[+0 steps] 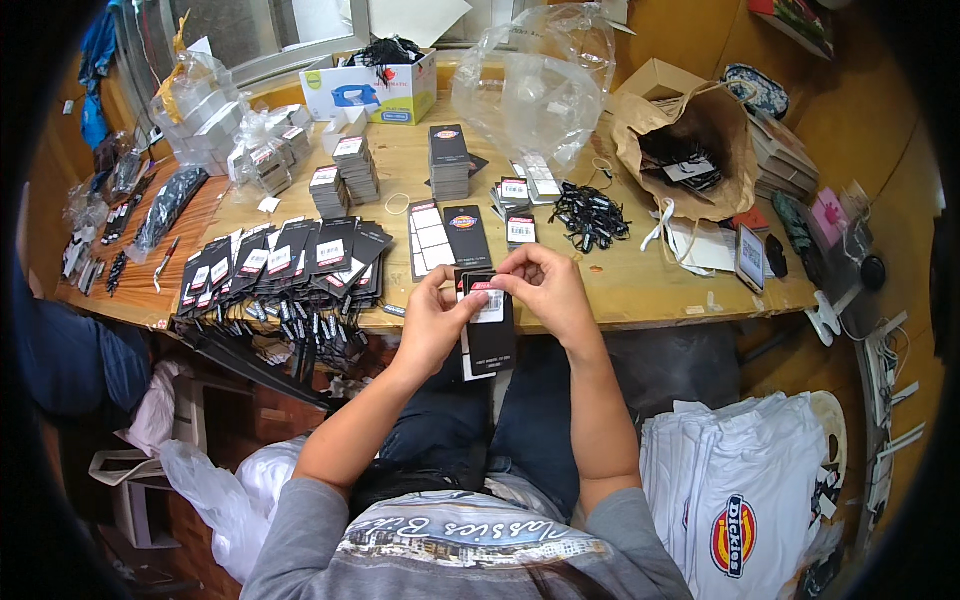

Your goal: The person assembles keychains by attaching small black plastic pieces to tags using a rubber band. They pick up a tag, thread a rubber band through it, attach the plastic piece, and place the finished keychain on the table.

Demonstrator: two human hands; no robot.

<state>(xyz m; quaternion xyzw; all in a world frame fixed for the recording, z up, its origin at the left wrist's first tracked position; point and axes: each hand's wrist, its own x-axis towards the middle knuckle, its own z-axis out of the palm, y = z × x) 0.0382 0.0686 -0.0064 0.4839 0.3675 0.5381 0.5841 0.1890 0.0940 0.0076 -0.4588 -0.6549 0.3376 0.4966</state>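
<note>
My left hand (434,322) grips black hang tags (490,345) over my lap, at the table's front edge, thumb on the front. A white card edge shows behind them. A small tag with a red band and white barcode label (487,308) lies over their upper part. My right hand (548,298) pinches the top of these tags; whether it holds a string is hidden. Just beyond lie a black tag with a coloured logo (465,232) and a white-panelled card (430,243). Small barcode tags (521,230) sit to their right, near a heap of black tag strings (588,216).
Finished-looking black tags with strings (285,262) spread over the table's left front. Stacks of small tags (356,168) and large tags (449,160) stand behind. A box (370,95), a clear plastic bag (545,90), a paper bag (630,125), a phone (750,258) and folded white shirts (690,490) surround them.
</note>
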